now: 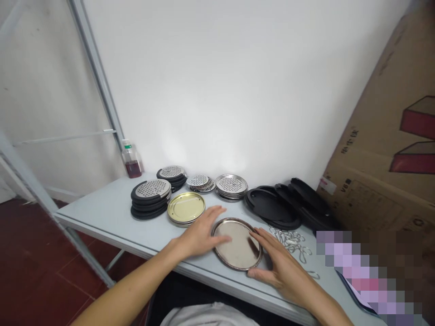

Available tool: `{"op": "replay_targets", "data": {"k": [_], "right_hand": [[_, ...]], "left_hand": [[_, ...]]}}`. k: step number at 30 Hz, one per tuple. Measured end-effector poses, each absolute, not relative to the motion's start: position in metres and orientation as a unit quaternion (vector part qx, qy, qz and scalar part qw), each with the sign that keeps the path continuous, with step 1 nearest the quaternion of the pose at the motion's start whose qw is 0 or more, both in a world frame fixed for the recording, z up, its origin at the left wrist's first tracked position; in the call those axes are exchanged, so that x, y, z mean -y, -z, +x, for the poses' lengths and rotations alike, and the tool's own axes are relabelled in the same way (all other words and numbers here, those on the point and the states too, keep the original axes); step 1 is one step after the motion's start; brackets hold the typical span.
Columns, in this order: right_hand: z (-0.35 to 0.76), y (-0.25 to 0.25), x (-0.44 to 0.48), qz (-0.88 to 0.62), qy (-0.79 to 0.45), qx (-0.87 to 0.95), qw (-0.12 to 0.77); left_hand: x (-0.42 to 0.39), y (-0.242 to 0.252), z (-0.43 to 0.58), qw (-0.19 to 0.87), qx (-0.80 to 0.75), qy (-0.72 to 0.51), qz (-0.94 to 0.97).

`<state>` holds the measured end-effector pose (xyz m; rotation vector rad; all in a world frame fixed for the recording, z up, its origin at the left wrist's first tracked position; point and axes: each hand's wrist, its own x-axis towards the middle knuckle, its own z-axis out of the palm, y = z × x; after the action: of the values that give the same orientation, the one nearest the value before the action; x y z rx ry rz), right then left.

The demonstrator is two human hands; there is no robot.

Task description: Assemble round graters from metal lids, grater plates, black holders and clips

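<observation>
A round, shiny metal plate [234,249] with a raised rim is at the table's front, between my two hands. My left hand [202,233] is at its left edge, fingers spread and thumb reaching over the plate. On the right side, my right hand [277,260] grips the rim, with fingertips over the upper right edge and thumb at the front edge. Left of the plate is a stack of gold-coloured round plates [186,207]. Wire clips [290,242] lie in a loose heap just right of my right hand.
Black rings with perforated metal discs [151,199] are stacked at left. Perforated plates [231,184] and smaller perforated discs [198,181] stand along the wall. Black round parts [272,208] lie at right, beside a large cardboard box [384,158]. A bottle of red liquid [132,163] stands back left.
</observation>
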<state>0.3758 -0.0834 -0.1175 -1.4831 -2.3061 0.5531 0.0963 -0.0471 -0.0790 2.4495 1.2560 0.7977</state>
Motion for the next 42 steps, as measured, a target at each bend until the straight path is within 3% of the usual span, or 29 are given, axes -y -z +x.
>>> {"op": "replay_targets", "data": {"k": [3,8,13,33,42], "right_hand": [[0.374,0.114,0.086,-0.53,-0.201,0.806,0.168],[0.373,0.11,0.088,-0.538,-0.208,0.8,0.163],[0.373,0.107,0.089,-0.542,-0.216,0.797,0.156],[0.374,0.106,0.089,-0.519,-0.216,0.804,0.191],[0.376,0.112,0.088,-0.489,-0.212,0.807,0.253]], "left_hand": [[-0.006,0.058,0.093,0.029,-0.533,-0.254,0.807],[-0.1,0.045,0.066,0.019,-0.653,-0.205,0.729],[-0.134,0.055,0.043,0.011,-0.677,-0.178,0.714],[-0.138,0.05,0.049,-0.003,-0.685,-0.244,0.687],[-0.053,0.032,0.074,-0.012,-0.57,-0.329,0.753]]}}
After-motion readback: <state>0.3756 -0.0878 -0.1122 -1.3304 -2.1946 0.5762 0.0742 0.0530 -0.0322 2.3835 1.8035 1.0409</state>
